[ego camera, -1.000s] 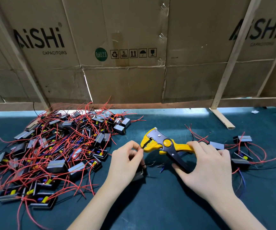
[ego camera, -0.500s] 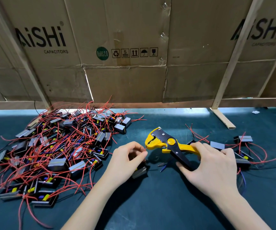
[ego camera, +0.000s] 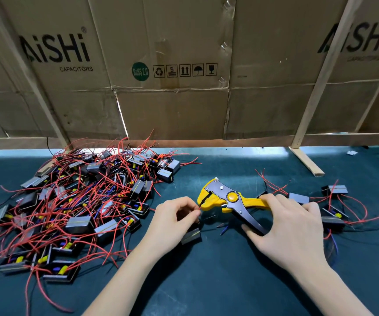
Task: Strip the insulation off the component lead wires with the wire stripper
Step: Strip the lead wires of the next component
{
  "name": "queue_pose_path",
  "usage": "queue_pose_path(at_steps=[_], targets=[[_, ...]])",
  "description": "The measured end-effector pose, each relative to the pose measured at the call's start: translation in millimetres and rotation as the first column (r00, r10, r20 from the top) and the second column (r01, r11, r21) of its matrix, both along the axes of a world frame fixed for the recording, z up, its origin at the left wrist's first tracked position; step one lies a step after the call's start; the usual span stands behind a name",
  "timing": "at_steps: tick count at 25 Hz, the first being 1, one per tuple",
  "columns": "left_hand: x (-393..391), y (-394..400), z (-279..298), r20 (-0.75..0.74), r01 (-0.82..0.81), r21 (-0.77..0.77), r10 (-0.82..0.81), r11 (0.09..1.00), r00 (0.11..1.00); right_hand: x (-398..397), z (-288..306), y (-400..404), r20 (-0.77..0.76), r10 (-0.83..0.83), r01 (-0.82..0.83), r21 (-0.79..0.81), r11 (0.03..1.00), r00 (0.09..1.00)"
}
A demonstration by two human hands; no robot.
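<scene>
Right now my left hand pinches a thin red insulated lead wire between thumb and fingertips, its free end right at the mouth of the yellow-and-black wire stripper. The small grey box-shaped component that I take the lead to belong to lies on the dark green counter just under that hand. My right hand is curled round the stripper's two handles, yellow above and dark below, with the handles spread and the tool's jaws apart.

I judge the wire light and floppy, so it wants pinching close to its tip or it will bend away from the jaws. The insulation looks soft; a firm squeeze should part it, but too hard a pull could drag the little component along.

Left of my hands sits the heap of unprocessed components with red leads; a few more components lie beyond my right hand.
</scene>
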State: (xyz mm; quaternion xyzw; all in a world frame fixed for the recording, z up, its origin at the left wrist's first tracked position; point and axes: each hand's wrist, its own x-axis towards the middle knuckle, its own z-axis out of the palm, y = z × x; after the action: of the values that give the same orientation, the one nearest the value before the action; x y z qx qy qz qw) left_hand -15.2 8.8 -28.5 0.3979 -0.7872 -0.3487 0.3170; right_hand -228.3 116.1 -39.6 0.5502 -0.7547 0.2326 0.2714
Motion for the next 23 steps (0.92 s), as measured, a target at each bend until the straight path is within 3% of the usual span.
queue_pose_path(at_steps=[8, 15, 18, 23], targets=[[1, -1, -1, 0.008, 0.01, -0.008, -0.01, 1.0, 1.0, 0, 0, 0, -0.005, 0.001, -0.001, 0.012, 1.0, 1.0], [2, -3, 0, 0.021, 0.02, -0.028, -0.019, 0.999, 1.0, 2, 0, -1, 0.016, 0.003, -0.002, -0.075, 0.997, 1.0], [5, -1, 2, -0.015, 0.019, -0.022, -0.019, 1.0, 1.0, -2, -3, -3, 0.013, -0.05, 0.05, -0.037, 0.998, 0.999], [8, -6, 4, 0.064, 0.072, -0.003, -0.072, 0.997, 0.995, -13, -3, -3, 0.047, -0.138, 0.14, -0.047, 0.989, 0.989]])
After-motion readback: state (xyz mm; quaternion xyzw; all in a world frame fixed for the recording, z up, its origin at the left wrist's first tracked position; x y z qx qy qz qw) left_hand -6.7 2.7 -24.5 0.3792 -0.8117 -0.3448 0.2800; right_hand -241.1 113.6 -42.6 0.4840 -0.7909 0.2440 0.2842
